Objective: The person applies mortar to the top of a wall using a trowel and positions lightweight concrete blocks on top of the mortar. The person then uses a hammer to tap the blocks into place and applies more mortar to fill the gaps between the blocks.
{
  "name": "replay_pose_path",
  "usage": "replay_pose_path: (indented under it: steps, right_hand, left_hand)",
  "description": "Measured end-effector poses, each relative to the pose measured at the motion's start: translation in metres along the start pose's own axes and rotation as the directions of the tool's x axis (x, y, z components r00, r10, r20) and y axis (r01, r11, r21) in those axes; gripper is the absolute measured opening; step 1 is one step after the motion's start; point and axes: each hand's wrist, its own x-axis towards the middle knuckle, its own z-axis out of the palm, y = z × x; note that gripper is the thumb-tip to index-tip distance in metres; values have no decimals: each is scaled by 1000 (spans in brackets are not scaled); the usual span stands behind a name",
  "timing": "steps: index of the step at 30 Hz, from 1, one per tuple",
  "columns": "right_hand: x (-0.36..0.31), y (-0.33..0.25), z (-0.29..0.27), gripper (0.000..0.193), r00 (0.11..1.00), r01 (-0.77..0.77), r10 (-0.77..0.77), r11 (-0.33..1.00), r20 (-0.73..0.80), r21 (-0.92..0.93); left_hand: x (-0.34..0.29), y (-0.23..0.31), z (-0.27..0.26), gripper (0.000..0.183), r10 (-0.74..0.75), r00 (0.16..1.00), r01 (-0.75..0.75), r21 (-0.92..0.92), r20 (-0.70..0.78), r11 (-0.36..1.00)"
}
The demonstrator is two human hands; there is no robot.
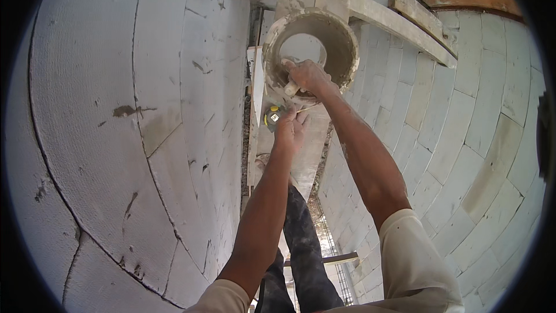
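Head view: right hand (308, 76) clamped round a pale tool handle (291, 88) at the near rim of a mortar-crusted bucket (315, 46), likely steadying it over the plank (301, 145). Just below that grip, left hand (291, 130) closed on a yellow-black tape measure (273, 117), kept ready. Rough block walls (145, 110) either side; dark trousers (301, 249) far beneath.

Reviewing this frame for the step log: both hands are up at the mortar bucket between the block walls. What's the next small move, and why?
Probably draw the right hand back out over the rim of the bucket. It already grips a pale tool handle at the bucket's mouth, while the left hand sits just below beside a yellow tape measure. The tool's working end is hidden, so this is tentative.
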Motion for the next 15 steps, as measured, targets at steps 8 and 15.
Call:
replay_pose_path:
  steps: [8,15]
  right_hand:
    - [-126,76,-108,34,895,414,-437,889,-90,-195]
    - [-272,94,-79,46,896,425,-431,760,108,-491]
  left_hand:
    - [-32,34,53,53,324,945,-292,344,-38,893]
    - [-232,91,83,47,618,779,-347,894,106,284]
